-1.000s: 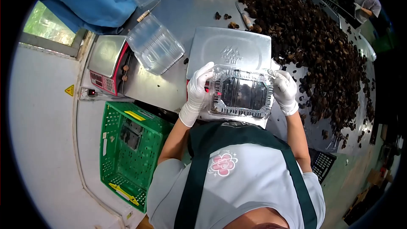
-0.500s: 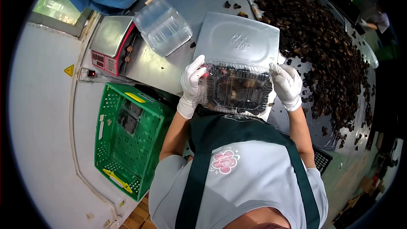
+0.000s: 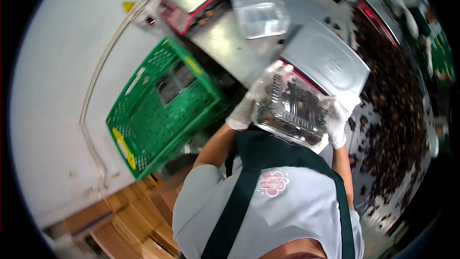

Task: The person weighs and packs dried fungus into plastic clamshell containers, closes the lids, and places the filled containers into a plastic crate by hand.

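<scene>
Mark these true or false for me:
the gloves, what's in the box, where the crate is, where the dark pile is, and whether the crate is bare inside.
1. The left hand and right hand both wear white gloves. True.
2. The clear plastic box between them is empty. False: dark pieces show inside it.
3. The green crate stands to the person's right. False: it is on the left.
4. The pile of dark pieces lies to the right of the box. True.
5. Nothing is inside the crate. False: a dark-looking pack lies in it.
</scene>
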Action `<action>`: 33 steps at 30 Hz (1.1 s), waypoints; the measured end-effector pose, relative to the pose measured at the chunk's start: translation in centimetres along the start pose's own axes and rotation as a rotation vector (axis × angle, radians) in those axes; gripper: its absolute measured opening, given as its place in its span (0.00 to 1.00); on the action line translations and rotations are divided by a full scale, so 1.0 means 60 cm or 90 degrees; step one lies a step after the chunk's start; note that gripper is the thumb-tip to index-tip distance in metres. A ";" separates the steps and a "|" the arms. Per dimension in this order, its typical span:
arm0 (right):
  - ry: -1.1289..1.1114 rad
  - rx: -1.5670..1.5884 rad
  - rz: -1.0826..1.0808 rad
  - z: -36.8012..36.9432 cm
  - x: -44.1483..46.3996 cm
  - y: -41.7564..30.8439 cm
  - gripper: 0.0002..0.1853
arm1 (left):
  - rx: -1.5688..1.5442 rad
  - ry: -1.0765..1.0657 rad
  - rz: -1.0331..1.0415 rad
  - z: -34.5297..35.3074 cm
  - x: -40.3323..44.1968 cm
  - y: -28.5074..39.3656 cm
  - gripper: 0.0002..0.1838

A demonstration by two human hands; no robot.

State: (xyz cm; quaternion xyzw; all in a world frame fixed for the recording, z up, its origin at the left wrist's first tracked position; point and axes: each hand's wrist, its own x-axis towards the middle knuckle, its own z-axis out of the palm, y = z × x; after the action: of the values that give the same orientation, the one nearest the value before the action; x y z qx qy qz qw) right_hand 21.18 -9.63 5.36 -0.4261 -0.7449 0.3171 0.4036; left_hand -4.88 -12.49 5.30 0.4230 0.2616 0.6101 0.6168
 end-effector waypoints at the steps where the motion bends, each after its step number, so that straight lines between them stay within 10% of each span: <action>1: -0.018 0.029 -0.007 0.029 -0.008 0.035 0.15 | -0.204 -0.004 -0.116 0.008 -0.018 0.003 0.50; 4: -0.066 0.558 0.425 0.096 0.006 -0.031 0.08 | -0.334 0.054 -0.018 -0.046 -0.056 -0.093 0.41; 7: -0.260 0.031 0.012 0.177 0.002 -0.014 0.29 | -0.102 0.224 0.059 -0.113 -0.116 -0.118 0.32; 9: -0.400 0.060 0.156 0.201 0.021 -0.066 0.24 | -0.461 0.157 0.152 -0.175 -0.148 -0.071 0.28; 10: -0.445 0.004 0.044 0.214 0.029 -0.068 0.20 | -0.437 0.415 0.073 -0.142 -0.133 0.029 0.27; 15: -0.443 0.053 0.065 0.230 0.029 -0.058 0.13 | 0.213 0.840 0.141 -0.333 -0.299 0.175 0.25; 19: -0.462 0.023 0.102 0.215 0.013 -0.028 0.11 | 0.359 1.114 0.094 -0.497 -0.442 0.212 0.21; 24: -0.501 -0.018 0.212 0.197 0.007 -0.034 0.11 | 0.463 1.125 -0.116 -0.602 -0.499 0.249 0.22; 29: -0.509 -0.049 0.222 0.195 0.004 -0.029 0.12 | 0.668 1.032 -0.577 -0.753 -0.562 0.159 0.60; 33: -0.485 -0.079 0.226 0.185 0.003 -0.039 0.10 | 0.771 0.932 -0.692 -0.745 -0.525 0.091 0.55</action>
State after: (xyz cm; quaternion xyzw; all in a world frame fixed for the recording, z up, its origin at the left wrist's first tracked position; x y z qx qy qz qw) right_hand 10.55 -11.90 2.07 -0.4234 -0.7736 0.4713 0.0124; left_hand -49.01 -34.69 -18.81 0.0194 0.9731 0.1305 0.1890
